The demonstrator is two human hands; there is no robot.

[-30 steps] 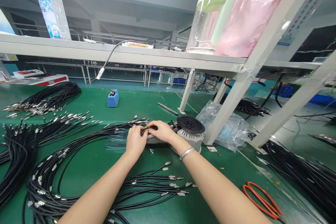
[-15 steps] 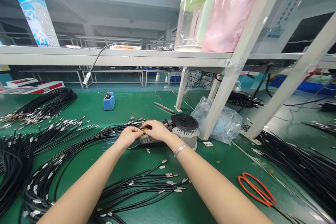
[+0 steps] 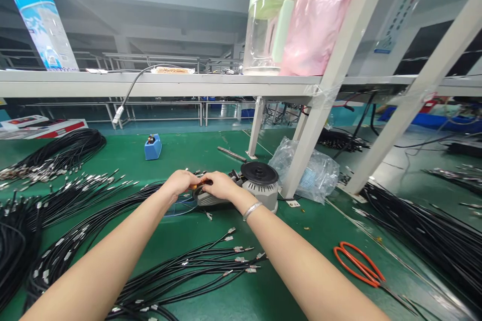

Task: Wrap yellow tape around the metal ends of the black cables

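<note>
My left hand (image 3: 182, 181) and my right hand (image 3: 219, 185) meet at the middle of the bench, fingertips pinched close together. Between them shows a small dark and orange-yellow piece, too small and covered to name. Just under and right of the fingers stands a grey machine (image 3: 261, 192) with a round black disc (image 3: 259, 173) on top. My right hand is over its low front part. Beneath my left hand lies a clear bluish plastic piece (image 3: 181, 207). A bundle of black cables (image 3: 124, 204) with metal ends runs up to my left hand.
Black cables (image 3: 196, 263) lie in front, with other bundles left and right. Orange-handled scissors (image 3: 361, 264) rest at right. Behind are a blue tape dispenser (image 3: 153, 147), a metal bar (image 3: 231, 154), a plastic bag (image 3: 312, 170) and white shelf posts (image 3: 327, 85).
Both hands remain together by the machine, and my left hand is turned a little more over the pinched piece. More dark material shows between the fingers. The whole view has shifted slightly.
</note>
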